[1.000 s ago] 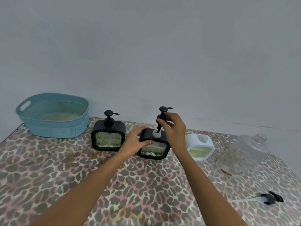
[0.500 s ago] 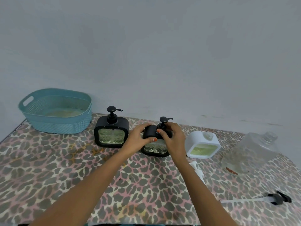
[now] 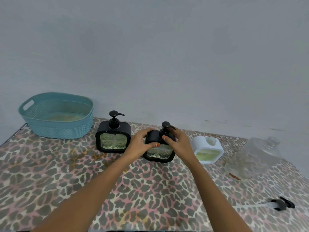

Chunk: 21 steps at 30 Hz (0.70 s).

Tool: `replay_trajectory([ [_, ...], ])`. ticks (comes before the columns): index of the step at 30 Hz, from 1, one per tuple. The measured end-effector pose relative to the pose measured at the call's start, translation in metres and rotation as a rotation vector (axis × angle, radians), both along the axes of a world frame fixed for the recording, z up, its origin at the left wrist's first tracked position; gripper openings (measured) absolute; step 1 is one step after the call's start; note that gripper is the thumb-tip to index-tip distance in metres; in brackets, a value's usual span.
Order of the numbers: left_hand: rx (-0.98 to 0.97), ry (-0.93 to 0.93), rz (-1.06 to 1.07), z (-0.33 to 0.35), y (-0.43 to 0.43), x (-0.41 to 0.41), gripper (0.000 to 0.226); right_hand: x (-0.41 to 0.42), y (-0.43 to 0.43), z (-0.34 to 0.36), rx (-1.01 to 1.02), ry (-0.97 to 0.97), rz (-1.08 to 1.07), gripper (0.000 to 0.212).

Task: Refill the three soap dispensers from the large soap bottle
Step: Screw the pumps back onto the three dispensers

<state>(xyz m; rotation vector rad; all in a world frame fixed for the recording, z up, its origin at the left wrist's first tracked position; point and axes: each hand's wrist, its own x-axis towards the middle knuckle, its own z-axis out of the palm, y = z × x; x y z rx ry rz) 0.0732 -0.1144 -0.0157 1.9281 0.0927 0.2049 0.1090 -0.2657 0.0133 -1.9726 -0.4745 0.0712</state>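
Note:
Two black square soap dispensers stand on the leopard-print table. The left black dispenser has its pump on. My left hand grips the left shoulder of the middle black dispenser, and my right hand is closed around the base of its black pump, which sits in the neck. A white dispenser with green soap stands to the right, with no pump on its open neck. The large clear soap bottle stands at the far right, uncapped and nearly empty.
A teal plastic basket sits at the back left by the wall. A loose black pump with a long tube lies near the table's right front. A small brown scrap lies in front of the large bottle.
My right hand has lowered the black pump from above the middle dispenser down into its neck. My left hand has stayed on the dispenser.

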Motion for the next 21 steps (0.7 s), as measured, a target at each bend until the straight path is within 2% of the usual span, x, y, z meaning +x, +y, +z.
replay_trajectory([
  [3,0.001,0.003,0.000,-0.001,0.000,0.000,0.058,0.002,0.001,-0.002,0.024,-0.012,-0.056,0.035],
  [8,-0.022,0.011,0.000,-0.001,0.001,0.000,0.061,0.005,0.015,-0.008,0.044,-0.019,-0.179,0.037],
  [11,-0.022,0.007,0.000,0.000,0.000,0.000,0.059,0.002,0.015,-0.009,0.049,-0.018,-0.145,0.042],
  [14,-0.020,0.004,-0.005,0.000,0.000,0.000,0.058,-0.001,0.005,-0.003,0.104,0.070,-0.008,0.042],
  [16,-0.030,0.006,-0.011,0.000,0.000,0.000,0.058,0.000,-0.002,0.002,0.060,0.092,0.054,0.040],
  [21,-0.031,-0.008,-0.012,0.001,0.000,-0.002,0.057,0.006,0.002,-0.002,-0.013,0.027,-0.030,0.031],
])
